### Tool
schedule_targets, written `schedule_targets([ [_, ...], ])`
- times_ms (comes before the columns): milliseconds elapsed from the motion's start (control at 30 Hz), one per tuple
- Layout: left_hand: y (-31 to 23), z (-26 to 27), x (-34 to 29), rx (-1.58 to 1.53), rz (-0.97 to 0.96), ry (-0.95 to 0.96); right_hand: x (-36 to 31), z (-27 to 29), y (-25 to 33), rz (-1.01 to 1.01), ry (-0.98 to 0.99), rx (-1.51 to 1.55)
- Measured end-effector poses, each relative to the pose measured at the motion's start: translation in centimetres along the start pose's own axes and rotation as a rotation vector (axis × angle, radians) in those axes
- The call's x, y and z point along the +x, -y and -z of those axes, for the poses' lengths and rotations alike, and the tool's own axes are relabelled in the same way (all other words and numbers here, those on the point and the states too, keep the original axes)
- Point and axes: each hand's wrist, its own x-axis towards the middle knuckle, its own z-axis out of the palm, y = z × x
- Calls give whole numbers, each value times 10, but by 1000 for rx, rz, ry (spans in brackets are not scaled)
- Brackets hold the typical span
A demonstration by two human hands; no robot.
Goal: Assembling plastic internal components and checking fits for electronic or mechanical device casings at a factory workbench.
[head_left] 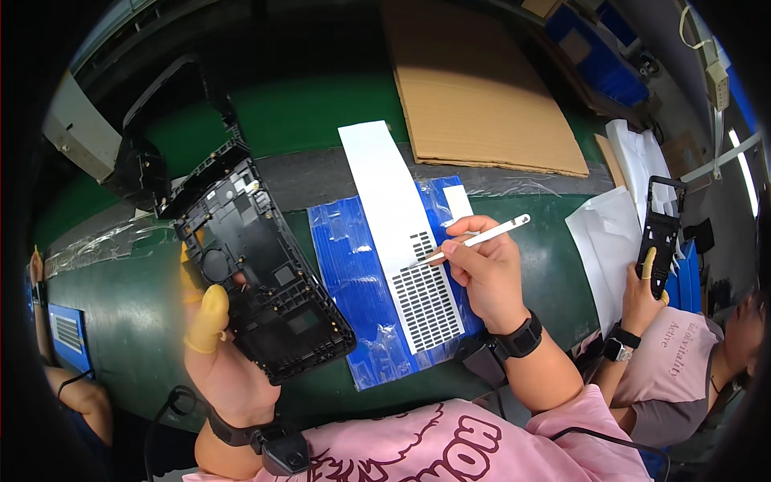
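My left hand (229,369), with yellow finger cots on it, grips a black plastic housing (273,265) from its left side and holds it tilted above the table. A handle-like frame rises from the housing's far end. In my right hand (491,273) is a slim white pen-shaped tool (494,233), pinched between thumb and fingers. Its tip meets a white sheet (377,177) at the upper rows of small black rectangular stickers (426,301). The sheet lies on a blue corrugated plastic board (345,273) covered with clear tape. Whether a sticker clings to the tip is too small to tell.
A large cardboard sheet (482,96) lies at the back of the green table (128,297). White wrapping sheets (602,241) are at the right. There a co-worker's hand (642,293) holds another black plastic part (662,225). At far left another person's arm shows beside a blue board (68,337).
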Motion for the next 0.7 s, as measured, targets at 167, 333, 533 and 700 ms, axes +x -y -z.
schedule_targets([
  [167,1,3,-1,-97,45,-114,0,-2,-2,8,3,-31],
  [333,4,0,3,-15,70,-122,1,-2,-4,14,13,-26],
  [533,0,-11,-2,-99,182,58,-16,-7,27,172,35,91],
  [700,-6,-8,-6,-150,170,121,-43,-57,64,314,168,103],
])
